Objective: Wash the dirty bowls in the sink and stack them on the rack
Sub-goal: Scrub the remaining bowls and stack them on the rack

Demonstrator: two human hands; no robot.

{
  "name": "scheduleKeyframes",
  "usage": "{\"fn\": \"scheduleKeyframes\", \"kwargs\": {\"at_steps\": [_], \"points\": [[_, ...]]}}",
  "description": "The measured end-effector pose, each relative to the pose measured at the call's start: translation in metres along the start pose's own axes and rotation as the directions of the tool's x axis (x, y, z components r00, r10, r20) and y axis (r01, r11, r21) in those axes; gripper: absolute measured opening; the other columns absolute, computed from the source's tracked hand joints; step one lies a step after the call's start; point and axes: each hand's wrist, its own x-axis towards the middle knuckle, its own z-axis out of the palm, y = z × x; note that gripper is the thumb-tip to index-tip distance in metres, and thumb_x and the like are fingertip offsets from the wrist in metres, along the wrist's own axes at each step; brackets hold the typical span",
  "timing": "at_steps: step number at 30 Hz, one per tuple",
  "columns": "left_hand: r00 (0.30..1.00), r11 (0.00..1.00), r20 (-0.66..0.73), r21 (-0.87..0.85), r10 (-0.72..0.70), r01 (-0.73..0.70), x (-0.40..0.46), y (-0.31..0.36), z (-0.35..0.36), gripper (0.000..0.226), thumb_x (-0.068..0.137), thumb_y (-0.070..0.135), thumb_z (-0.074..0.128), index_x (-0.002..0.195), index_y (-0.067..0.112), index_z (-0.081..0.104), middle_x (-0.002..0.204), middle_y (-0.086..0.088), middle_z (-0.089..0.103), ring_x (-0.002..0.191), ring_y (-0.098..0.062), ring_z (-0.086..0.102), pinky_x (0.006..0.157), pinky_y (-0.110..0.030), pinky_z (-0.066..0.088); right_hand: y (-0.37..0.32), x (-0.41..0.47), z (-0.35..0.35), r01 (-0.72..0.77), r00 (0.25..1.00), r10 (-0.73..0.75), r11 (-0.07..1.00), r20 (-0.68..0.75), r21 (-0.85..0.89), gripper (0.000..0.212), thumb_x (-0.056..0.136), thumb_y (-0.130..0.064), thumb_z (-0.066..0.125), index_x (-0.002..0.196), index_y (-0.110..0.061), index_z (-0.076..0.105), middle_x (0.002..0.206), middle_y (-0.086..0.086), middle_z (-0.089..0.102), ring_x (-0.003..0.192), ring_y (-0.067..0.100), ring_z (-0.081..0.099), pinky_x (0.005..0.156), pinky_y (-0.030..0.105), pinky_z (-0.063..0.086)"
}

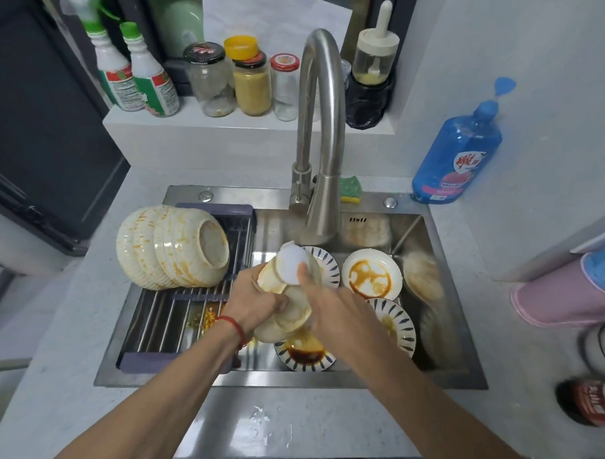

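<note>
The left hand (259, 299) grips a stack of dirty bowls (289, 298) over the sink (446, 368), and the right hand (331, 307) holds them too, fingers curled around.

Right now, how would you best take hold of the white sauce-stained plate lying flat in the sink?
Grip the white plate by its raised rim on the near-right edge, coming from above with the right hand. It lies flat and face up, so only the rim offers purchase, and the centre looks slick with brown sauce.
</note>
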Motion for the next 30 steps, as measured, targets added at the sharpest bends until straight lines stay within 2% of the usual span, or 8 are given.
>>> {"fn": "scheduleKeyframes", "kwargs": {"at_steps": [4, 7, 10, 15, 18, 21, 25, 30], "points": [[0.999, 0.999, 0.008, 0.024, 0.049, -0.049, -0.001, -0.002, -0.017, 0.063, 0.043, 0.009, 0.073, 0.106, 0.018, 0.076, 0.093, -0.001, 0.075, 0.091, -0.022, 0.069, 0.075, -0.039, 0.061, 0.013, 0.016, -0.006, -0.149, 0.989, 0.147, 0.975, 0.021, 0.163, 0.064, 0.105, -0.010, 0.044, 0.164, -0.023, 0.022, 0.073, 0.000, 0.050, 0.078, 0.026, 0.056, 0.066, 0.040, 0.043], [0.998, 0.998, 0.023, -0.017, 0.060, -0.059, -0.001, -0.001, -0.030, 0.060, 0.047, 0.002, 0.073, 0.105, 0.015, 0.075, 0.090, 0.001, 0.072, 0.087, -0.019, 0.067, 0.068, -0.033, 0.056, -0.004, 0.005, 0.000, -0.071, 0.997, 0.068, 0.970, 0.019, 0.231, 0.057, 0.108, -0.016, 0.040, 0.162, -0.028, 0.027, 0.077, 0.003, 0.056, 0.080, 0.028, 0.061, 0.073, 0.046, 0.048], [0.997, 0.998, 0.054, -0.031, 0.060, -0.058, -0.001, -0.001, -0.040, 0.056, 0.059, -0.017, 0.073, 0.108, 0.011, 0.073, 0.093, -0.002, 0.072, 0.090, -0.020, 0.067, 0.068, -0.030, 0.055, 0.004, 0.022, -0.003, -0.176, 0.983, 0.181, 0.937, 0.012, 0.300, 0.055, 0.108, -0.015, 0.039, 0.161, -0.027, 0.033, 0.082, 0.005, 0.060, 0.078, 0.025, 0.060, 0.073, 0.049, 0.052], [0.999, 0.994, 0.024, -0.106, 0.025, -0.022, -0.002, -0.001, -0.050, 0.060, 0.045, 0.000, 0.071, 0.104, 0.010, 0.076, 0.094, -0.009, 0.075, 0.096, -0.031, 0.071, 0.072, -0.043, 0.061, -0.009, 0.022, 0.006, -0.084, 0.996, 0.091, 0.953, -0.010, 0.291, 0.055, 0.108, -0.019, 0.038, 0.160, -0.035, 0.032, 0.080, 0.000, 0.052, 0.082, 0.023, 0.053, 0.071, 0.043, 0.047], [1.000, 0.990, 0.001, -0.139, 0.014, -0.014, -0.006, -0.001, -0.052, 0.062, 0.043, -0.003, 0.068, 0.104, 0.008, 0.075, 0.090, -0.006, 0.075, 0.089, -0.027, 0.070, 0.066, -0.040, 0.060, 0.004, 0.037, 0.004, -0.199, 0.980, 0.197, 0.936, 0.039, 0.291, 0.057, 0.106, -0.014, 0.040, 0.160, -0.033, 0.033, 0.078, 0.001, 0.055, 0.072, 0.020, 0.053, 0.065, 0.041, 0.046], [0.999, 0.981, -0.033, -0.193, -0.028, 0.021, -0.006, 0.000, -0.058, 0.051, 0.054, -0.016, 0.071, 0.101, 0.004, 0.074, 0.086, -0.006, 0.075, 0.089, -0.031, 0.071, 0.060, -0.036, 0.058, 0.002, 0.029, 0.017, -0.141, 0.989, 0.120, 0.931, 0.084, 0.337, 0.054, 0.108, -0.017, 0.039, 0.159, -0.035, 0.034, 0.075, 0.003, 0.056, 0.068, 0.017, 0.052, 0.062, 0.036, 0.042], [0.996, 0.979, -0.091, -0.203, -0.024, 0.005, -0.010, 0.012, -0.072, 0.053, 0.054, -0.019, 0.069, 0.097, 0.011, 0.076, 0.081, -0.002, 0.076, 0.083, -0.026, 0.071, 0.056, -0.033, 0.058, 0.038, 0.042, 0.015, -0.288, 0.958, 0.237, 0.772, 0.164, 0.566, 0.046, 0.109, -0.016, 0.041, 0.151, -0.034, 0.049, 0.081, 0.007, 0.059, 0.057, 0.008, 0.051, 0.046, 0.020, 0.037], [0.948, 0.977, -0.318, -0.194, 0.022, -0.088, 0.009, 0.031, -0.098, 0.059, 0.062, -0.016, 0.077, 0.110, 0.019, 0.073, 0.102, -0.003, 0.077, 0.097, -0.025, 0.070, 0.077, -0.045, 0.062, 0.070, 0.026, 0.016, -0.289, 0.957, 0.255, 0.775, 0.140, 0.562, 0.046, 0.108, -0.012, 0.044, 0.152, -0.026, 0.046, 0.080, 0.016, 0.062, 0.035, -0.001, 0.042, 0.039, 0.012, 0.031]]}}
